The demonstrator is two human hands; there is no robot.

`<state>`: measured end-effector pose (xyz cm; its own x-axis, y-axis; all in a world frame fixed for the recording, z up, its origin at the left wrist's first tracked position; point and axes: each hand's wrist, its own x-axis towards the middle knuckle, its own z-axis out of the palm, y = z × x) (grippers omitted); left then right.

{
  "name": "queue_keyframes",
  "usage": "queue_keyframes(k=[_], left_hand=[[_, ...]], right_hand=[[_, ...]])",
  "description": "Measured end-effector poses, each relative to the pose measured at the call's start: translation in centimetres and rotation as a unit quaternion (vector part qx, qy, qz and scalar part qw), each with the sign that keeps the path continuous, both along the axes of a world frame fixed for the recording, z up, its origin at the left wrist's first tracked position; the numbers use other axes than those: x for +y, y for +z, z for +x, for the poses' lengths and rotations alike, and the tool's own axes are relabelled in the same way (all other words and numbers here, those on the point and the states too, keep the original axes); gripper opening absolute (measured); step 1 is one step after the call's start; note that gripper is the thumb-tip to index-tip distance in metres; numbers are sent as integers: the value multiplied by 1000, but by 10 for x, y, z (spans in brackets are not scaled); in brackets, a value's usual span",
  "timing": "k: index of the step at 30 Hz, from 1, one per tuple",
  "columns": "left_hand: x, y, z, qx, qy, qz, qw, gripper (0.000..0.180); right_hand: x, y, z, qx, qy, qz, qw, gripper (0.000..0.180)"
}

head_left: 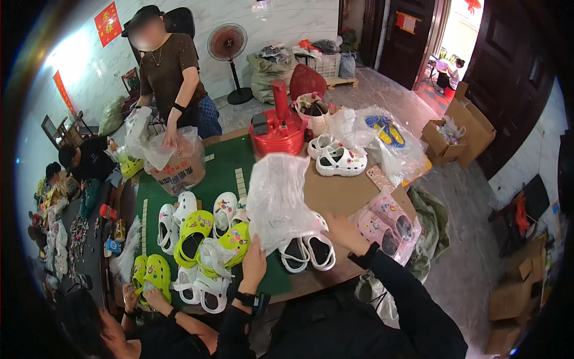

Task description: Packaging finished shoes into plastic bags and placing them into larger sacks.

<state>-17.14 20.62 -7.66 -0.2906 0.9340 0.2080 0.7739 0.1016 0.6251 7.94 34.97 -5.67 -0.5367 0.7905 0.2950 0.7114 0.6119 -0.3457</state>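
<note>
My left hand (254,266) is closed on the lower left edge of a clear plastic bag (278,197), which stands up crinkled above the table. Beneath the bag's lower edge sit white clogs (308,252) with black insoles, partly covered by it. My right hand (348,235) is just right of these clogs; its fingers are blurred, and I cannot tell whether they grip anything. Right of that hand lie pink clogs (382,226) with charms, inside a clear bag. Left of my left hand are lime-green clogs (235,238) and white clogs (210,294).
A person across the table handles a printed plastic bag (179,167). At the lower left, another person's hands touch green clogs (156,274). A red tape-wrapped bundle (276,140), white clogs (341,160) and bagged blue-yellow clogs (385,131) stand at the far side. Cardboard boxes (445,140) are on the floor.
</note>
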Motion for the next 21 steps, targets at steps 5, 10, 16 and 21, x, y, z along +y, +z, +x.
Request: queue_keyframes(k=[5, 10, 16, 21], left_hand=[[-3, -31, 13, -23, -11, -25, 999, 44], [-3, -27, 9, -90, 17, -202, 975, 44], [10, -41, -20, -121, 51, -78, 988, 43], [35, -40, -27, -183, 53, -11, 982, 39]], right_hand=[[-23, -39, -1, -254, 171, -334, 892, 41], [-56, -59, -18, -166, 95, -285, 939, 38], [-58, -67, -32, -209, 94, -231, 946, 43], [-47, -77, -39, -151, 87, -238, 956, 50]])
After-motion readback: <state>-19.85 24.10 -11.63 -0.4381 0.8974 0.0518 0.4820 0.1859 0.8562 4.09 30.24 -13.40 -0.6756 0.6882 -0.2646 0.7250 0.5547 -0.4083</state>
